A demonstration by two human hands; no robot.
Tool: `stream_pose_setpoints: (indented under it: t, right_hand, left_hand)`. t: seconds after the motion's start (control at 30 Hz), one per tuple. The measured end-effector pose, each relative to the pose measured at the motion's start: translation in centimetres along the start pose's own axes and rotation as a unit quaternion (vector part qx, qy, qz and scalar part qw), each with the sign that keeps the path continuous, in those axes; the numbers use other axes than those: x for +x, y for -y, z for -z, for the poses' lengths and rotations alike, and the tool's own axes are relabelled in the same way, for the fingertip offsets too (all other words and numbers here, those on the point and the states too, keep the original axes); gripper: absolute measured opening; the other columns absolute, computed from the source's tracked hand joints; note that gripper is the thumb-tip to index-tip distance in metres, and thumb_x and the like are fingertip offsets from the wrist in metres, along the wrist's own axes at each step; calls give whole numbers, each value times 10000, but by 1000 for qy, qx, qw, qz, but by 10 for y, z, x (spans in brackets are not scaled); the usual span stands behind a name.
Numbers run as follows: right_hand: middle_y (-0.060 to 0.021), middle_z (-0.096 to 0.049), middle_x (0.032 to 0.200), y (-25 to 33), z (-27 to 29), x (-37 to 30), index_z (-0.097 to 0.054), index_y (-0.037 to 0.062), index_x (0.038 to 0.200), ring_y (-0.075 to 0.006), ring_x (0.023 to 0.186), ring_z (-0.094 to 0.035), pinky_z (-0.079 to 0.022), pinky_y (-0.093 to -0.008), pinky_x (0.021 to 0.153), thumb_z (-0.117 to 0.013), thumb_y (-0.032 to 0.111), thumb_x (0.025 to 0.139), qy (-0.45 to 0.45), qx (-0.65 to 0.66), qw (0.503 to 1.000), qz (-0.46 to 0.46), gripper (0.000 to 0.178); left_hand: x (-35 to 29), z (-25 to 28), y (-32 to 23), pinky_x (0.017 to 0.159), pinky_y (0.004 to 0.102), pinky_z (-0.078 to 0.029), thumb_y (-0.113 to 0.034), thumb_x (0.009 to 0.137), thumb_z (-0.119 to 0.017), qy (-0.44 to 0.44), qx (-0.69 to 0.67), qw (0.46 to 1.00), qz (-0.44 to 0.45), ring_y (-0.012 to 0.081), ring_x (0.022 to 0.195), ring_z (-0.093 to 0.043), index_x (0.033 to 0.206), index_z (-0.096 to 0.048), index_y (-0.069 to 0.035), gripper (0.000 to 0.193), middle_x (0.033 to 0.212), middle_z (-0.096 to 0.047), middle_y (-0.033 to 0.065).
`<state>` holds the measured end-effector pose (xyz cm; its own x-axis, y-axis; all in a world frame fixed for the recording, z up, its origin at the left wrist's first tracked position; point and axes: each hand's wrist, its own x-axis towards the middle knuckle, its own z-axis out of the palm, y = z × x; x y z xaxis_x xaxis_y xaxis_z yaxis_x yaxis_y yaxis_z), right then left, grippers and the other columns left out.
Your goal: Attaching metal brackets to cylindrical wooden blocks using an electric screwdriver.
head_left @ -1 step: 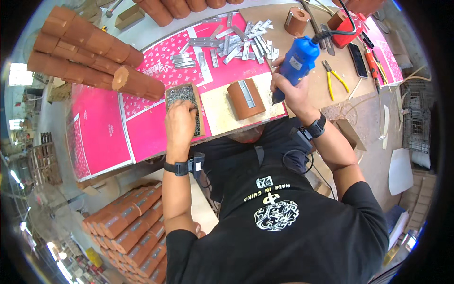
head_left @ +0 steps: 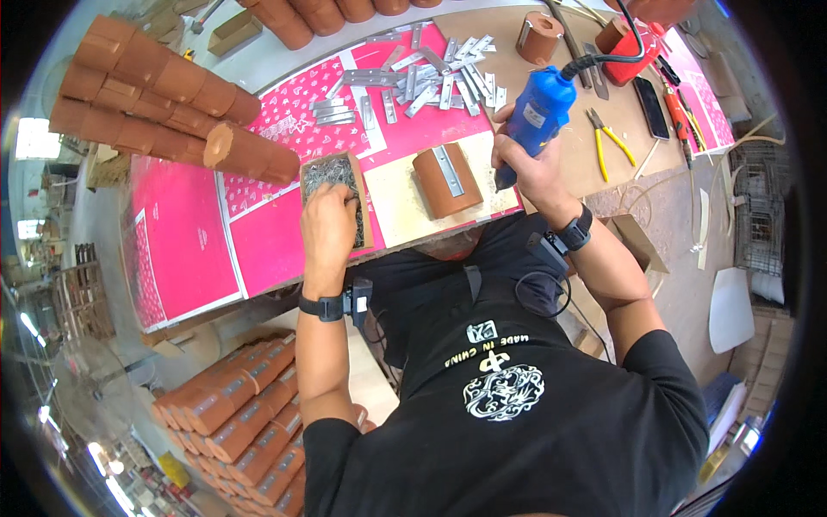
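My left hand [head_left: 329,222] reaches into a small open cardboard box [head_left: 366,234] of loose metal screws [head_left: 327,171]. Its fingers are curled together among them; what they pinch is hidden. In my right hand [head_left: 532,172] is a blue corded electric screwdriver [head_left: 541,108], gripped round its body with the tip pointing down. Between the hands, a brown, rounded block [head_left: 438,191] lies on a pale board [head_left: 392,217]. A silver metal strip [head_left: 450,172] with holes rests along the block's top. The screwdriver tip is to the right of the block, apart from it.
Many loose metal strips [head_left: 422,84] lie farther back on the pink table covering [head_left: 185,250]. Brown cylinders [head_left: 164,77] are stacked at the left. Yellow-handled pliers [head_left: 613,148], a phone [head_left: 651,109] and a red container [head_left: 633,65] are at the right. More brown pieces [head_left: 228,401] are piled below.
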<state>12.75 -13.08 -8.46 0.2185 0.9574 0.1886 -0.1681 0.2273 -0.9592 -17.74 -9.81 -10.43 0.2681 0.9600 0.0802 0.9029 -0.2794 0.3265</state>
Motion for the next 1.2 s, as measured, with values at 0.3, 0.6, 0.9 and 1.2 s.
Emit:
stream_pose_setpoints:
  t: [0.3,0.6,0.9,1.2]
  right_hand:
    - [-24,-582,785,-8,8,-1,-572,-6,1091,-85,611,-576,-478,-246,565,-663,17,834,-14,-9,1000,-11,274]
    - [-9,-593,781,-11,4,1,-584,-1,1110,-73,611,-569,-471,-243,562,-669,27,848,-19,-21,999,-23,277]
    - [-21,-596,795,-13,5,3,-590,-3,1092,-82,618,-582,-478,-245,565,-665,27,847,-24,-9,1000,-11,258]
    - [-65,-589,733,30,4,19,-544,-39,1094,-145,572,-590,-487,-284,549,-595,32,842,-42,48,997,36,266]
  left_hand:
    - [-10,6,0,758,436,-495,-138,809,-736,-51,-2,999,-14,335,868,-630,897,-724,-40,132,873,-655,134]
    - [-16,2,3,682,351,-539,-120,865,-725,-84,-87,991,59,261,755,-708,929,-708,-16,123,860,-720,158]
    - [-16,3,4,726,348,-544,-75,911,-664,-97,-162,978,83,259,833,-719,1022,-695,-21,128,932,-729,172]
    - [-17,4,-18,712,262,-567,-92,1003,-568,-26,-318,938,132,149,917,-705,1159,-635,-9,189,989,-739,108]
